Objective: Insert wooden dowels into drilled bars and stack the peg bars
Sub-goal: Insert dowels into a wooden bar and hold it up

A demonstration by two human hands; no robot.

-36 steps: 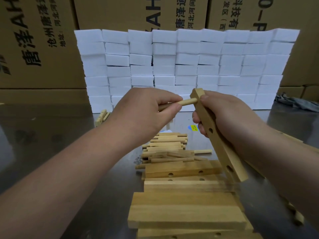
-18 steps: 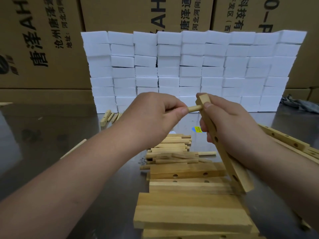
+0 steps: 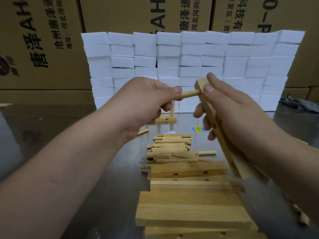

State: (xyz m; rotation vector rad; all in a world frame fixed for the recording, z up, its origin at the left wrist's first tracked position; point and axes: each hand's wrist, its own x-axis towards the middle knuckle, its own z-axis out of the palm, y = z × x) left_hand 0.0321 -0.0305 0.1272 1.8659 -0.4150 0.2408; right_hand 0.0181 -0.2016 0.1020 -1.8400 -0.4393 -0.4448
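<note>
Brown cardboard boxes (image 3: 43,49) printed with black lettering fill the back of the room. In front of them a wall of white blocks (image 3: 189,54) stands in even rows on the far part of a reflective steel table (image 3: 51,128). A crumpled grey cloth (image 3: 298,103) lies at the right end of that wall.

Above the middle of the table the left hand (image 3: 145,104) pinches a wooden dowel (image 3: 189,94) between thumb and forefinger, its other fingers curled under. The dowel lies level, and its far end sits in a hole near the top of a drilled bar (image 3: 200,86). The right hand (image 3: 229,114) grips this bar, fingers wrapped round it and the thumb pressed on its upper end. The bar is tilted, with its lower end down near the stacked wood.

Below the hands a pile of loose dowels (image 3: 170,149) lies crosswise, with one lone dowel (image 3: 207,152) just to its right. Nearer the person, drilled bars (image 3: 188,169) lie side by side and stacked, reaching the lower edge of the view. Behind the left hand a peg bar (image 3: 166,119) stands on the table with a dowel upright in it, and a yellow sticker (image 3: 197,128) shows near the right hand's fingers.

Bare steel stretches left of the left forearm to the table's left side. A strip of steel also separates the dowel pile from the white wall. On the right the forearm covers much of the surface, and a few blurred wooden pieces show beneath it.
</note>
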